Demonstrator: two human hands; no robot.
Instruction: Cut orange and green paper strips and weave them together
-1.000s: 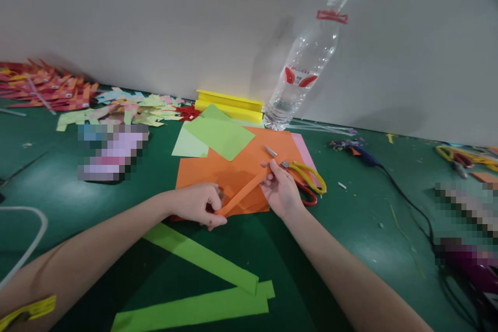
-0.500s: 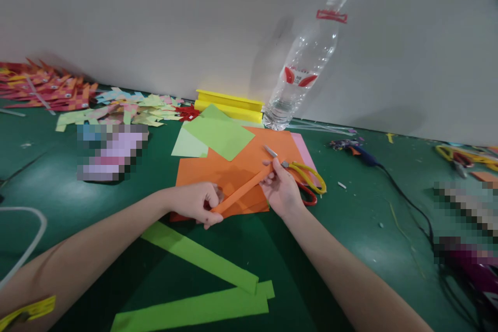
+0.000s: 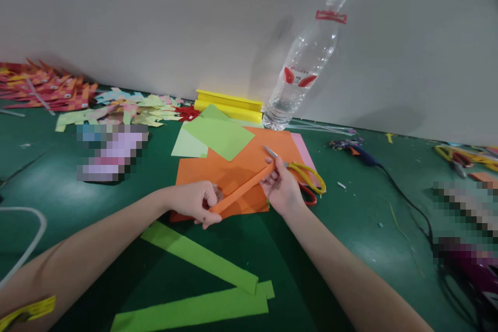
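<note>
An orange paper strip [image 3: 243, 190] is stretched between my two hands above a stack of orange paper sheets [image 3: 218, 171]. My left hand [image 3: 196, 202] pinches the strip's near end, fingers closed. My right hand [image 3: 282, 189] pinches the far end, fingers closed. Yellow-and-red-handled scissors [image 3: 305, 176] lie on the orange sheets just beyond my right hand. Two light green sheets [image 3: 218, 135] overlap the orange stack's far left corner.
Two long green paper strips [image 3: 202, 280] lie on the green table near me. A clear plastic bottle [image 3: 303, 70] and yellow folded paper [image 3: 229, 105] stand by the wall. Coloured paper cut-outs [image 3: 116, 109] pile at left. A black cable [image 3: 404, 197] runs at right.
Both hands have lifted the orange strip slightly and shifted it away from me; my right hand moved a little toward the scissors. Nothing else moved.
</note>
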